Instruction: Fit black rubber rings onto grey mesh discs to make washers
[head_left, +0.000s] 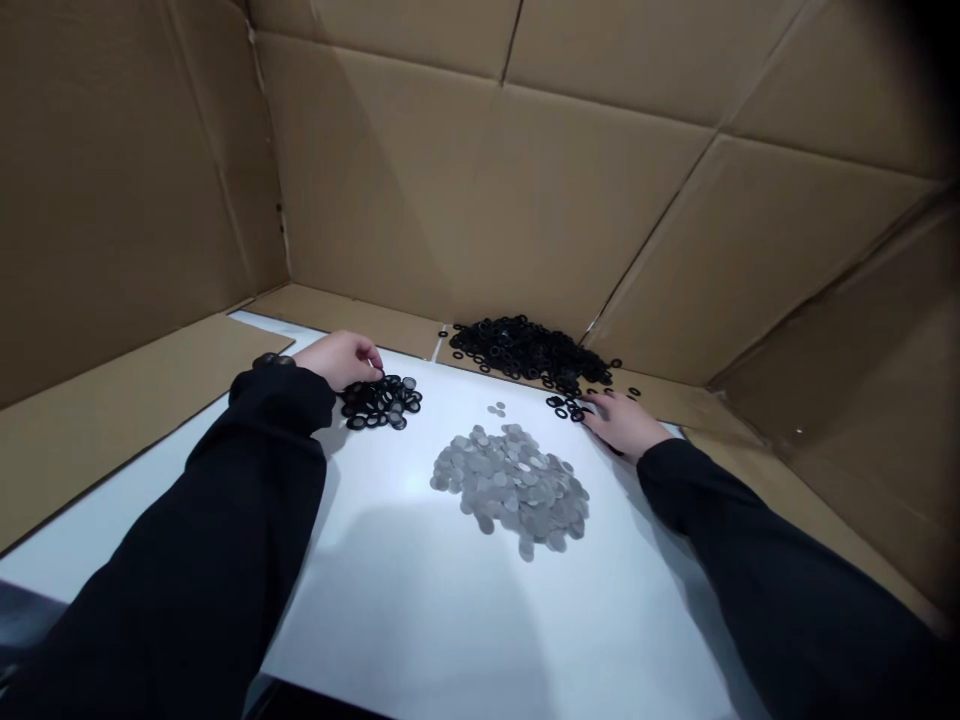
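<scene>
My left hand [346, 361] rests against the small pile of black rings and discs [380, 403] at the left; its fingers are pressed together, and whatever they hold is too small to make out. At the right, my right hand [621, 422] has its fingers apart, touching a few loose black rings [566, 408] beside the large black ring pile [525, 348]. Between and nearer than both hands, a heap of flat grey discs [517, 482] lies on the white sheet [405, 590].
Tall cardboard walls [480, 180] enclose the back and both sides. A cardboard strip [142, 410] lies along the left edge. Some grey discs [497, 409] sit apart behind the heap. Dark sleeves cover both forearms.
</scene>
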